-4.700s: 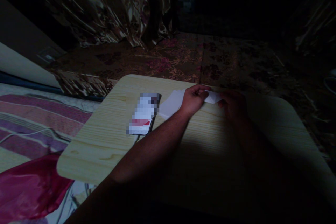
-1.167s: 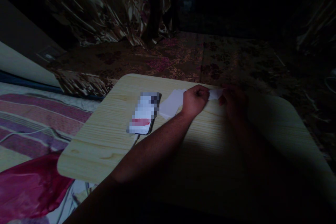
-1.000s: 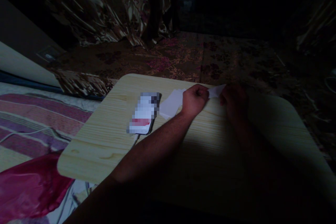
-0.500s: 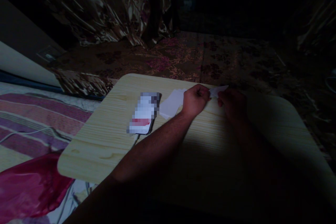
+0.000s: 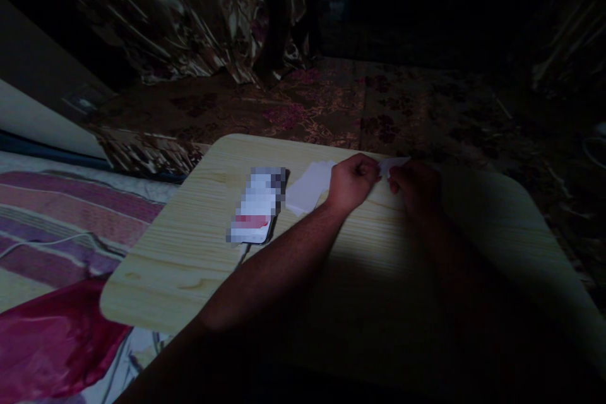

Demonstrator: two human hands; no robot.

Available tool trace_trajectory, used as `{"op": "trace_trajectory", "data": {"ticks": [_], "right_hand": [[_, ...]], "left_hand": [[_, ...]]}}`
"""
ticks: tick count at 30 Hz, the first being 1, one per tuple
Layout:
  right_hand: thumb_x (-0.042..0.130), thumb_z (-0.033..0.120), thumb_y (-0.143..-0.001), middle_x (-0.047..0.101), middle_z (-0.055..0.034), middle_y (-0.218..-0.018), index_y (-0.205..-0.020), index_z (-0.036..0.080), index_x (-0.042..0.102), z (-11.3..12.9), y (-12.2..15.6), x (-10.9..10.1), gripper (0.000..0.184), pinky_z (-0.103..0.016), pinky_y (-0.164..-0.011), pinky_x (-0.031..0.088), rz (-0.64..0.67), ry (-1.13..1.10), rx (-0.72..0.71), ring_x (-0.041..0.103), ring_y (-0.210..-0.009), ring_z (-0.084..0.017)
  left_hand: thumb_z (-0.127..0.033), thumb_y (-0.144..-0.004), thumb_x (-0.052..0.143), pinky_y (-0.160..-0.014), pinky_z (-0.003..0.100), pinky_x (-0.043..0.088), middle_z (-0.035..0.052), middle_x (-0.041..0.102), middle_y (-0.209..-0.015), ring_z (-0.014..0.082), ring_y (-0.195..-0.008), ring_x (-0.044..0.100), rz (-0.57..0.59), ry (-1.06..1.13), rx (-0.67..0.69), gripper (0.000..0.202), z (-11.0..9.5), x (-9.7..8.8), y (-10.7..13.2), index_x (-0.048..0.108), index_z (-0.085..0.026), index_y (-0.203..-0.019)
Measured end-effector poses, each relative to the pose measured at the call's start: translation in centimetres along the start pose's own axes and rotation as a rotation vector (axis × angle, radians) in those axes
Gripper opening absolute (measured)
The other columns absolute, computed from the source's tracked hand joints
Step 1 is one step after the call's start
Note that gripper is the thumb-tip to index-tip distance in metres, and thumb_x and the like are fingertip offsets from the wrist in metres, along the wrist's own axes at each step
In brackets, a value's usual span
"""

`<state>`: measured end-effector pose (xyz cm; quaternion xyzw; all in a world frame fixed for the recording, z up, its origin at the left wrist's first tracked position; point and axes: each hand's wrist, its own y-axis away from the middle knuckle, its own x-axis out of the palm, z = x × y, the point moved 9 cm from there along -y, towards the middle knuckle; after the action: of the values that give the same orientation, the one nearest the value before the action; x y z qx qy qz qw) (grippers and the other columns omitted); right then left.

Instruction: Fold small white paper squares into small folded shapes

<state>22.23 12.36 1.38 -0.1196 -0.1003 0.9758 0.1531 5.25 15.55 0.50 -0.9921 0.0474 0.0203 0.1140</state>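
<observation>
My left hand (image 5: 354, 182) is closed, its fingers pinching the near end of a small white piece of paper (image 5: 396, 163). My right hand (image 5: 416, 186), in deep shadow, is curled closed on the same piece from the other side. The fingertips of both hands are close together, and part of the paper is hidden behind them. Left of my left hand, several white sheets of paper (image 5: 307, 188) lie overlapping on the table. A smartphone (image 5: 258, 202) with a lit, blurred screen lies beside these sheets.
The wooden table (image 5: 189, 233) has rounded corners. A white cable (image 5: 243, 254) runs from the phone. To the left are a striped bedsheet (image 5: 47, 214) and shiny red cloth (image 5: 52, 341). Behind the table are a floral-covered ledge (image 5: 293, 107) and a curtain (image 5: 227, 12).
My right hand has shifted slightly left, closer to my left hand, with the paper still between them. The view has moved very little.
</observation>
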Motion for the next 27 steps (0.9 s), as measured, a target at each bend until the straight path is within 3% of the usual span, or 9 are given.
{"op": "trace_trajectory", "data": {"ticks": [15,27], "right_hand": [[0.072,0.036,-0.078,0.062,0.0031,-0.052,-0.061,0.022,0.063,0.04,0.05,0.31,0.024,-0.028,-0.055,0.043,0.051,0.072,0.0,0.055,-0.051,-0.013],[0.071,0.037,-0.079,0.063,0.0027,-0.052,-0.059,0.022,0.063,0.33,0.17,0.46,0.027,-0.029,-0.057,0.045,0.062,0.132,-0.022,0.057,-0.051,-0.014]], "left_hand": [[-0.034,-0.084,0.069,-0.065,0.023,0.052,0.002,0.074,-0.075,0.0136,-0.068,0.068,0.036,-0.014,0.026,0.022,0.33,0.32,0.03,0.077,-0.017,-0.095],[-0.03,-0.083,0.067,-0.059,0.021,0.047,0.0001,0.071,-0.07,0.0105,-0.06,0.059,0.07,-0.013,0.046,0.018,0.32,0.71,0.02,0.076,-0.017,-0.091]]}}
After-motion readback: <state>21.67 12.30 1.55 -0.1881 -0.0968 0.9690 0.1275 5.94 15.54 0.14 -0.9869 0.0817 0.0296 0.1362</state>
